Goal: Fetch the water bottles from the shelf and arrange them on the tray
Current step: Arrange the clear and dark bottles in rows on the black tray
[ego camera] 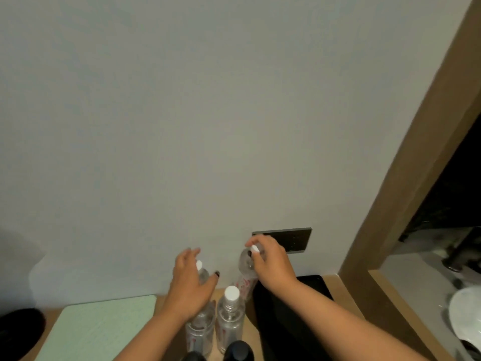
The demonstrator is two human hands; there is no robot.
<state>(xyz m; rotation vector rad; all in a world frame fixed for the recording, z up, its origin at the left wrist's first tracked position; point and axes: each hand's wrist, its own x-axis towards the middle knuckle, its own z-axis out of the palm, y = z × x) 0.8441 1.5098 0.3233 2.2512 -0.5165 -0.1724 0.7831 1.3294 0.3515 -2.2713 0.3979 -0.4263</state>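
Clear water bottles with white caps stand on a wooden counter against the wall. My right hand point(272, 261) grips the far right bottle point(246, 269) by its cap, just left of a black tray point(316, 284). My left hand point(188, 281) is spread around the neck of the left bottle point(203, 272), fingers behind it and thumb in front. Between my two hands a third bottle point(230, 316) stands free. A clear bottle body point(200, 329) shows under my left wrist; I cannot tell whether it belongs to the left bottle.
A pale green mat point(104, 327) lies on the counter at the left. A dark wall plate point(299, 239) sits behind my right hand. Beyond a wooden frame point(406, 178) at the right are a sink and a dark faucet point(458, 254). Black rounded objects point(238, 350) sit at the bottom edge.
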